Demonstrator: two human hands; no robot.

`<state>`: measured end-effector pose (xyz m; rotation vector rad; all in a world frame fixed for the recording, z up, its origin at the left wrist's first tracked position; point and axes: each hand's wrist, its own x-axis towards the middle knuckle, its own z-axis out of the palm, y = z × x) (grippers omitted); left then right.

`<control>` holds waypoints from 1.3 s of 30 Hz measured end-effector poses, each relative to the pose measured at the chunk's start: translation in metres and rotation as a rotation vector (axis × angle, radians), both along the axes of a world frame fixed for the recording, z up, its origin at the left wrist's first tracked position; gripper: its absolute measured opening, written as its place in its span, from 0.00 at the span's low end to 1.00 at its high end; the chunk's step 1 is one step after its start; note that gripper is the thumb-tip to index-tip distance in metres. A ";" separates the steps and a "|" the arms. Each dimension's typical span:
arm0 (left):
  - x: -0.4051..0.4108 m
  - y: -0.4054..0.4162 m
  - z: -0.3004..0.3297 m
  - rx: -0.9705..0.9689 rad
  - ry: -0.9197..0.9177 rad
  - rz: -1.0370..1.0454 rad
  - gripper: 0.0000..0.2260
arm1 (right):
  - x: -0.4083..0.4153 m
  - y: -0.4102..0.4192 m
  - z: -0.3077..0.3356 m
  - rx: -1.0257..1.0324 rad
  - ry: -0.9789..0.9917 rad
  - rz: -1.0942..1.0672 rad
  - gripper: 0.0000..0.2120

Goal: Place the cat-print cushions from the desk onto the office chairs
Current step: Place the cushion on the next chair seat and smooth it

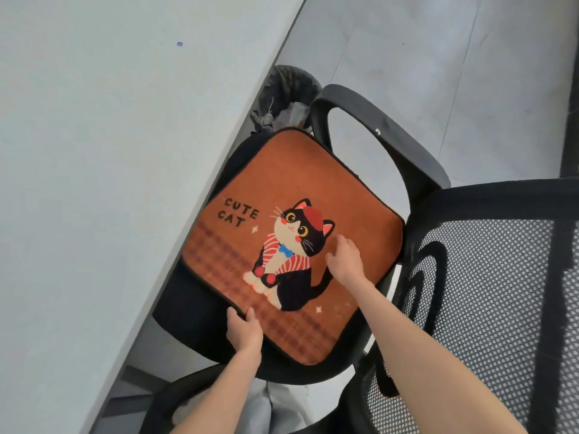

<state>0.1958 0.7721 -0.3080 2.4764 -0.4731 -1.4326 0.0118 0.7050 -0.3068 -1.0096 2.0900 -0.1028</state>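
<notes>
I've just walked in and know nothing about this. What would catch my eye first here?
The orange cat-print cushion, lettered CUTE CAT, lying on the black office chair seat beside the pale desk. The left hand grips its near edge while the right hand rests on top by the cat. Behind the chair stands a bin with a dark liner.

The cushion point(291, 242) is orange-brown with a plaid band and a black-and-cream cat in red stripes; the chair point(488, 308) under it is black mesh; beside it, the bench point(109, 151) is pale grey.
</notes>
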 end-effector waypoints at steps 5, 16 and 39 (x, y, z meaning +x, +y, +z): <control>0.033 -0.012 -0.006 -0.164 -0.209 0.019 0.14 | -0.022 -0.014 0.000 -0.071 0.082 0.075 0.23; 0.057 -0.037 -0.023 -0.260 -0.194 0.095 0.20 | -0.050 -0.025 -0.027 0.060 0.148 0.053 0.33; 0.035 -0.064 -0.002 -0.344 -0.472 -0.977 0.32 | 0.007 0.087 -0.022 0.112 0.081 -0.824 0.34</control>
